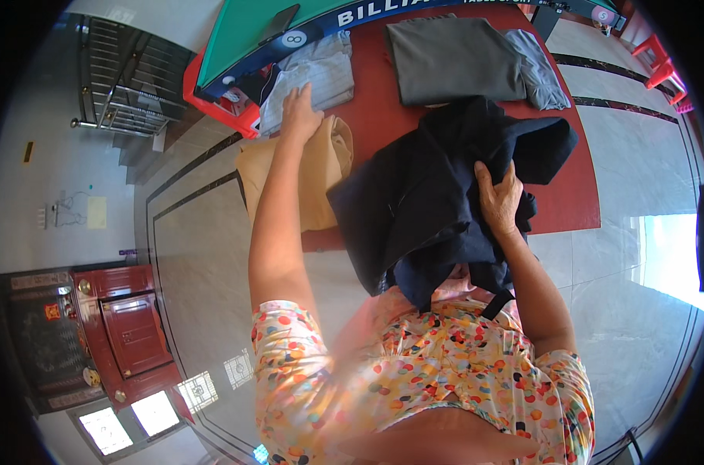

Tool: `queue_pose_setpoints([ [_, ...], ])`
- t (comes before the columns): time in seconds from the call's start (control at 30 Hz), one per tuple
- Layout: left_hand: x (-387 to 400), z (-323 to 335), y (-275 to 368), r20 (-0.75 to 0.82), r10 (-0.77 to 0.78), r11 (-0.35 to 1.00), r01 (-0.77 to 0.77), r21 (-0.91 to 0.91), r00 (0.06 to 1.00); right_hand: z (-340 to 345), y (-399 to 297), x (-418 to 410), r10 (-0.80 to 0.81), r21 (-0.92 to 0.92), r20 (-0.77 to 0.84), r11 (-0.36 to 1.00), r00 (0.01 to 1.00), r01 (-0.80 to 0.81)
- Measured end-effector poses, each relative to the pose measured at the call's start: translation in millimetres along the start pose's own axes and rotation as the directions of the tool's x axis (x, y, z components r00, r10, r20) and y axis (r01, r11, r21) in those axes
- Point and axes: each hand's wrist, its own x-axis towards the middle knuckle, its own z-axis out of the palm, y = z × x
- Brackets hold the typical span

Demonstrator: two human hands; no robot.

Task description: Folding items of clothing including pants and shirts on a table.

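A bunched dark navy garment (pixel 410 186) hangs over the table's near edge, against my body. My right hand (pixel 500 197) grips its folds, the thumb and a finger showing on top. Farther left, my left hand (pixel 302 113) is stretched out with nothing in its fingers. The fingertips lie over a folded pale striped garment (pixel 323 70); whether they press on it I cannot tell. Just below that hand is a folded tan garment (pixel 323 186), partly covered by my forearm.
Folded grey cloth (pixel 456 58) and a light blue-grey garment (pixel 538 70) lie on the red tabletop (pixel 375 122). A toy billiard table (pixel 247 40) with a dark phone-like object (pixel 279 24) on it spans the far side. A red plastic container (pixel 241 119) sits beneath its left corner.
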Motion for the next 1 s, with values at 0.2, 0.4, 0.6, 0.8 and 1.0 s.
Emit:
queue_pose_setpoints([
  [0.2, 22, 16, 12, 0.355, -0.266, 0.890, 0.087, 0.448, 0.896, -9, -20, -8, -0.047, 0.050, -0.024, 0.998, 0.999, 0.048],
  [0.4, 33, 25, -22, 0.227, -0.073, 0.963, 0.010, 0.268, 0.971, -7, -25, -7, -0.051, 0.138, -0.029, 0.989, 0.998, 0.054],
  [0.6, 41, -12, -27, -0.221, -0.544, 0.741, 0.340, -0.580, 0.809, -3, -22, -3, -0.045, 0.117, -0.013, 0.992, 0.999, 0.046],
  [0.8, 56, -68, -32, 0.184, -0.797, -0.075, 0.209, -0.975, 0.575, 4, -21, 0, -0.033, 0.151, 0.009, 0.988, 0.999, 0.031],
  [1.0, 90, -139, 86, -0.362, -0.540, 0.435, -0.116, -0.893, 0.760, 13, -5, 1, -0.032, 0.073, 0.010, 0.997, 0.999, 0.031],
])
